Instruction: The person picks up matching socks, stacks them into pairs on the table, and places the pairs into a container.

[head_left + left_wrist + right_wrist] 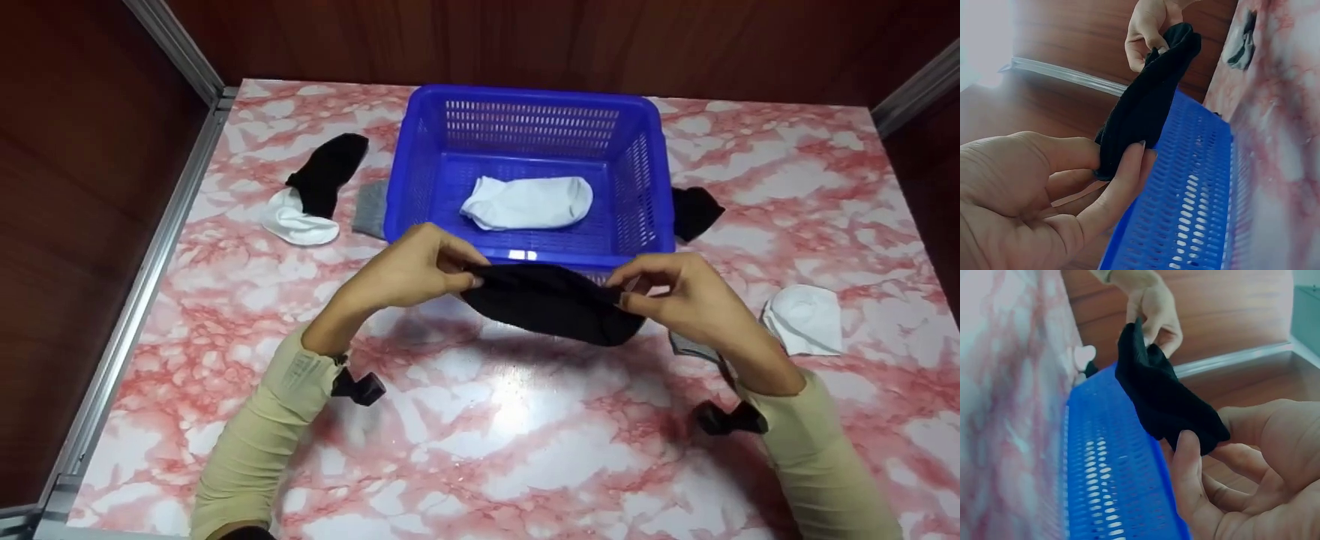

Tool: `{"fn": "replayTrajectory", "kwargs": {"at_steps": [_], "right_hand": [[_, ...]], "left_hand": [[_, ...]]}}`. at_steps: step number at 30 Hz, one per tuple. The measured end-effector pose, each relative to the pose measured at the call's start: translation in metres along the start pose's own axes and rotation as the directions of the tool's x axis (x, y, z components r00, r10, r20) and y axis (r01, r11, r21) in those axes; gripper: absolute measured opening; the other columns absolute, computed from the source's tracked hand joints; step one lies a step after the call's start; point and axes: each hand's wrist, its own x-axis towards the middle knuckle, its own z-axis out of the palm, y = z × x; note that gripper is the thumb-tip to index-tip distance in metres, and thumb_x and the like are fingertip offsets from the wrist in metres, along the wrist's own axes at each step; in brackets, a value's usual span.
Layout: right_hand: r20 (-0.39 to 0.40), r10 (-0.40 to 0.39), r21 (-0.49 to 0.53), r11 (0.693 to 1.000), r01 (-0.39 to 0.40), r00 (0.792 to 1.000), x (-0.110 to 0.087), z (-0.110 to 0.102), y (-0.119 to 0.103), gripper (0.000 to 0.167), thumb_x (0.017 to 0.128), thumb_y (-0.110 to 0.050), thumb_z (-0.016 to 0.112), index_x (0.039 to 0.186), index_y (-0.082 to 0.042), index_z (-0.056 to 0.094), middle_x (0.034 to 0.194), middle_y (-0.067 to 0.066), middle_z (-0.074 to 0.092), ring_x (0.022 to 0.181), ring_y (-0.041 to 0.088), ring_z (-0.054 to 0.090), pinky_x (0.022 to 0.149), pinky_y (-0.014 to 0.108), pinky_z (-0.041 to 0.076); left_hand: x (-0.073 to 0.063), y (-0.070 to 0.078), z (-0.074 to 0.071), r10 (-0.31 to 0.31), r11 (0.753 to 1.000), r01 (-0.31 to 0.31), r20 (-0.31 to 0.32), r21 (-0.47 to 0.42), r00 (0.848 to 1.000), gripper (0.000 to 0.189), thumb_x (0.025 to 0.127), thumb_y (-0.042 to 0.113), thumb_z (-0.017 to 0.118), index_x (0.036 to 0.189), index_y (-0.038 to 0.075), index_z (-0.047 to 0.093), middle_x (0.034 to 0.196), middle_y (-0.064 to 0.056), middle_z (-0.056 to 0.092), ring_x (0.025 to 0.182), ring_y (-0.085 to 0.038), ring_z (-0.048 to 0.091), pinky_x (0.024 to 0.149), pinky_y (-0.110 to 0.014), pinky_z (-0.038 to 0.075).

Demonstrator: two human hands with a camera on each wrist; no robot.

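A black sock (555,304) is stretched sideways between both hands, held up at the near rim of a blue basket (529,260). My left hand (416,270) pinches its left end between thumb and fingers. At the other end, my right hand (679,296) pinches the fabric the same way. The left wrist view shows the black sock (1143,107) running away from the left fingers toward the right hand. Inside the basket, a white pair of socks (529,202) lies flat on the floor.
Left of the basket lie a black sock (330,169), a white sock (300,221) and a grey sock (370,208). To its right are another black sock (696,212), a white sock (804,321) and a grey one (694,345) partly behind the right hand. Dark wooden panels enclose the marbled table.
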Motion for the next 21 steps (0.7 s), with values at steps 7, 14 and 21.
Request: {"fn": "replayTrajectory", "kwargs": {"at_steps": [7,14,21], "right_hand": [[0.011,-0.037,-0.025,0.999,0.037,0.999,0.019,-0.014,-0.011,0.02,0.089,0.003,0.073,0.101,-0.01,0.081,0.092,0.001,0.075,0.08,0.005,0.069,0.067,0.017,0.056],[0.031,0.007,-0.017,1.0,-0.007,0.999,0.042,-0.03,-0.016,0.017,0.09,-0.004,0.075,0.105,-0.009,0.081,0.088,-0.008,0.077,0.076,0.003,0.068,0.065,0.019,0.057],[0.092,0.147,0.045,0.987,-0.151,0.985,0.068,-0.043,-0.015,0.018,0.092,-0.006,0.074,0.109,-0.008,0.08,0.087,-0.009,0.078,0.071,0.005,0.067,0.061,0.025,0.057]], "left_hand": [[0.016,0.003,-0.012,0.038,0.999,-0.04,-0.034,-0.031,0.999,0.024,0.093,0.01,0.074,0.116,0.007,0.081,0.108,-0.008,0.081,0.078,-0.004,0.067,0.068,-0.018,0.055],[0.031,0.006,-0.024,0.028,0.995,-0.032,-0.042,-0.092,0.999,0.022,0.095,0.007,0.07,0.114,0.005,0.08,0.109,-0.013,0.08,0.087,-0.012,0.074,0.076,-0.026,0.063],[0.047,0.003,-0.036,0.04,0.998,-0.042,-0.04,-0.038,0.998,0.024,0.095,0.008,0.072,0.117,0.007,0.08,0.112,-0.012,0.08,0.087,-0.009,0.072,0.076,-0.021,0.058]]}}
